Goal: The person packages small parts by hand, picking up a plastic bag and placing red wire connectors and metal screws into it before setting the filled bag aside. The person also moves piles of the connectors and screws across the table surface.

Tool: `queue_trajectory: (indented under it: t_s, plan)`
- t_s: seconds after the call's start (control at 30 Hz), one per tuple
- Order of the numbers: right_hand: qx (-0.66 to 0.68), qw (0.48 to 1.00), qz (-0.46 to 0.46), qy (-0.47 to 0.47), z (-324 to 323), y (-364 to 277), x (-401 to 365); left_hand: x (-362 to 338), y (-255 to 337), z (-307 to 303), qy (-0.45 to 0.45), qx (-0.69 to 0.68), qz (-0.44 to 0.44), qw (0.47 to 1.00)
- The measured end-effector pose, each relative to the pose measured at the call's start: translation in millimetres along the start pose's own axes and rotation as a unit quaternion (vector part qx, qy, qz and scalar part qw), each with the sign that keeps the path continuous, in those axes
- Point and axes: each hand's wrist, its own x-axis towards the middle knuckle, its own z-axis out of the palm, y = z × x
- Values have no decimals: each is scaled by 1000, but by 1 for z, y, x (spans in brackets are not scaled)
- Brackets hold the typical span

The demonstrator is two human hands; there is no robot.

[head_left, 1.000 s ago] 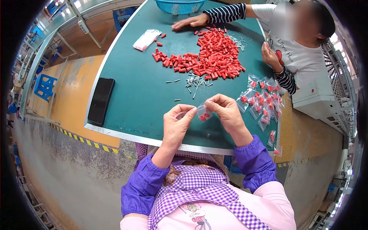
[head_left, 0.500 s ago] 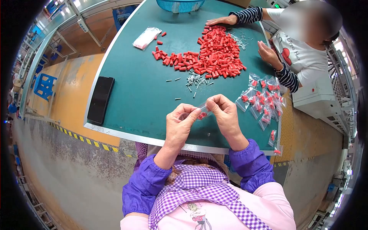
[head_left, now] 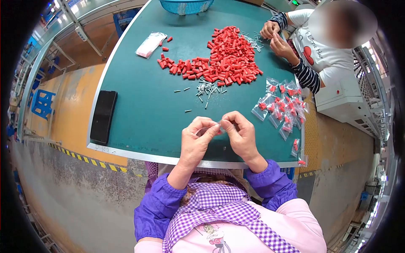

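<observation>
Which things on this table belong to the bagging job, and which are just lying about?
In use: small clear bag pinched between left hand and right hand; red caps pile; metal pins; filled bags.
Lying about: black phone; blue basket; white packet.

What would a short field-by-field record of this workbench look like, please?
hands: left hand and right hand both pinch a small clear bag, red inside
table: green table
centre: pile of red caps, metal pins beside it
right edge: filled bags holding red pieces
left edge: black phone
far end: blue basket, white packet
co-worker: co-worker's hands together by the pile
</observation>
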Motion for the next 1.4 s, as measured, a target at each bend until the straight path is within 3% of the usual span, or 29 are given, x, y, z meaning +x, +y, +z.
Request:
queue_trajectory:
  t_s: [0.03, 0.07, 0.13, 0.2, 0.23, 0.3, 0.33, 0.37, 0.4, 0.43, 0.47, 0.6, 0.73, 0.83, 0.93, 0.97, 1.07, 1.2, 1.23, 1.33, 1.37, 1.4]
  plan:
    - [-11, 999, 8, 33, -3, -7, -1, 0, 0, -7, -39, 6, -77, 996]
    - [-23, 998, 16, 65, -8, -13, -2, 1, 0, -7, -36, 7, -77, 996]
    - [-97, 982, -13, 161, -32, -14, 2, 7, 0, -8, -37, -266, -68, 961]
    - [-355, 892, -158, 232, -71, -6, 11, 7, 0, -17, -40, -275, -69, 958]
    - [-353, 892, -161, 230, -81, -9, 14, 7, 1, -18, -24, -294, -80, 952]
    - [-472, 807, -220, 279, -92, -18, 18, 7, 1, -16, -7, -316, -90, 944]
    - [-473, 807, -221, 276, -89, -15, 16, 6, 1, -13, 0, -317, -80, 945]
    - [-330, 907, -139, 220, -81, -9, 12, 5, 0, -11, 6, -316, -70, 946]
    - [-174, 971, -50, 156, -71, -7, 8, 5, 0, -8, 6, -316, -71, 946]
    - [-94, 991, 20, 98, -53, -11, 5, 4, 0, -6, 12, -306, -65, 950]
    - [-11, 995, 89, 38, -31, -15, 4, 3, 0, -5, 17, -296, -58, 953]
    - [181, 969, 143, -87, 22, 3, 0, -4, -3, -7, -6, -323, -36, 946]
    - [80, 990, 113, -11, 39, -4, -2, -11, -3, -18, 3, -371, -57, 927]
    - [99, 988, 117, -9, 32, -1, -1, -13, 3, -24, 101, -347, -62, 930]
    - [135, 983, 128, 8, 31, -2, -1, -20, 10, -33, 81, -284, -57, 954]
    - [145, 981, 129, -4, 32, -4, -1, -22, 12, -25, 122, -291, -70, 947]
    - [155, 978, 138, -35, 39, -6, -5, -24, 10, -22, 93, -187, -70, 975]
    - [96, 981, 142, -89, 36, -1, 5, -23, 2, -31, 136, -202, -59, 968]
    - [38, 989, 123, -78, 34, -4, 15, -24, 4, -33, 136, -203, -59, 968]
    - [-170, 981, -83, -45, 32, 14, 48, -25, 8, -35, 155, -191, -55, 968]
    - [-169, 981, -85, -47, 35, 16, 61, -26, 9, -35, 155, -178, -53, 970]
    - [-219, 961, -160, -53, 39, 18, 74, -27, 10, -37, 155, -165, -52, 973]
